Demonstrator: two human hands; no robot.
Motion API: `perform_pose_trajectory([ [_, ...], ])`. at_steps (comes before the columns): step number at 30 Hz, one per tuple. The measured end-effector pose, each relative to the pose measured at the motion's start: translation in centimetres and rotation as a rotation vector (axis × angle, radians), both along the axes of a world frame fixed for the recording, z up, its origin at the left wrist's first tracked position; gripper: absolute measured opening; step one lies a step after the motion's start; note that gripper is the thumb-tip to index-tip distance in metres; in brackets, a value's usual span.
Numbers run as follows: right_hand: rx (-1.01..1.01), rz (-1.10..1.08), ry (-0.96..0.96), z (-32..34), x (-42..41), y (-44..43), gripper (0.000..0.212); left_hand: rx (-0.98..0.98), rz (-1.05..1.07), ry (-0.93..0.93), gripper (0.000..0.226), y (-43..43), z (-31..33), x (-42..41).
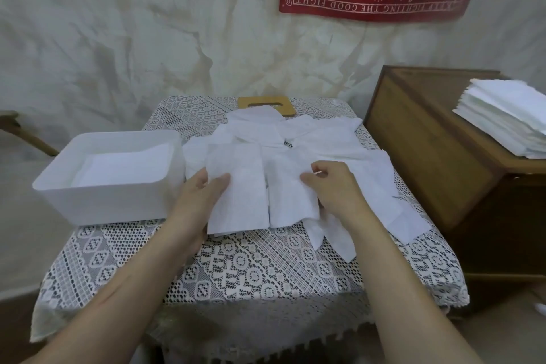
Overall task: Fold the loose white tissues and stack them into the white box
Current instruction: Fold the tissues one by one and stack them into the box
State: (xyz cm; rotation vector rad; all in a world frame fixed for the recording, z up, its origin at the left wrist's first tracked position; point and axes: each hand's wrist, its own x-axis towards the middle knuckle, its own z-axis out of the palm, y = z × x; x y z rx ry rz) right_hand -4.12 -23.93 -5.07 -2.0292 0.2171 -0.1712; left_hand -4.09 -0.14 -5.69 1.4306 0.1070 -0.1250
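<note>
Table (pixel 251 269), lace-covered, carries everything for the job. Cabinet (pixel 428 151) to the right holds a separate neat stack (pixel 508 124), well apart from the work.

Box (pixel 100 201) sits at the table's left edge, open, just beside the left hand, probably so each fold needs only a short carry. A flat layer of folded tissues (pixel 124 167) already lies inside.

Loose pile (pixel 325 139) is spread over the far and right side of the table, overlapping, unsorted.

Sheet (pixel 239 195) in work lies front centre on top of the pile. It shows as two panels side by side, and I cannot tell whether they are one sheet or two. Long axis runs away from the person, with the short edge nearest.

Left hand (pixel 201 195) pinches the left panel's edge, thumb on top. Right hand (pixel 334 186) has its fingers (pixel 322 176) curled, nipping the right panel, likely to bring it over.
</note>
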Motion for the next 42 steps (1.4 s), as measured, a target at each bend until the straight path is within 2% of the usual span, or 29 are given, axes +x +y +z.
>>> perform_pose_trajectory([
  [5,0.43,0.049,-0.093,1.8,-0.8,0.1,0.011,-0.015,0.02,0.004,0.022,-0.1,0.0,0.1],
  [9,0.587,0.14,-0.059,2.3,-1.3,1.0,0.012,-0.052,0.003,0.004,0.028,-0.3,-0.2,0.2],
  [14,0.431,0.145,-0.016,1.6,-1.3,3.1,0.013,-0.138,-0.044,0.002,0.023,-1.2,-0.2,-0.1],
  [18,0.243,0.085,-0.039,1.5,-1.2,3.8,0.034,-0.128,-0.052,0.006,0.021,-1.4,-0.2,-0.2],
  [20,0.245,0.082,-0.03,1.3,-1.1,3.9,0.033,-0.115,-0.056,0.009,0.023,-1.4,-0.2,-0.3],
  [23,0.356,0.099,-0.002,1.1,-1.0,4.0,0.014,-0.118,-0.059,0.011,0.026,-1.5,-0.1,-0.4],
  [36,0.473,0.159,0.022,1.4,-1.4,5.4,0.011,-0.122,-0.124,-0.031,0.038,-1.5,0.0,-0.7],
  [39,0.427,0.161,0.006,1.3,-1.2,5.6,0.012,-0.107,-0.125,-0.053,0.031,-1.6,0.0,-0.8],
  [42,0.281,0.14,-0.038,1.1,-1.1,5.7,0.012,-0.115,-0.13,-0.048,0.026,-1.6,0.0,-0.9],
])
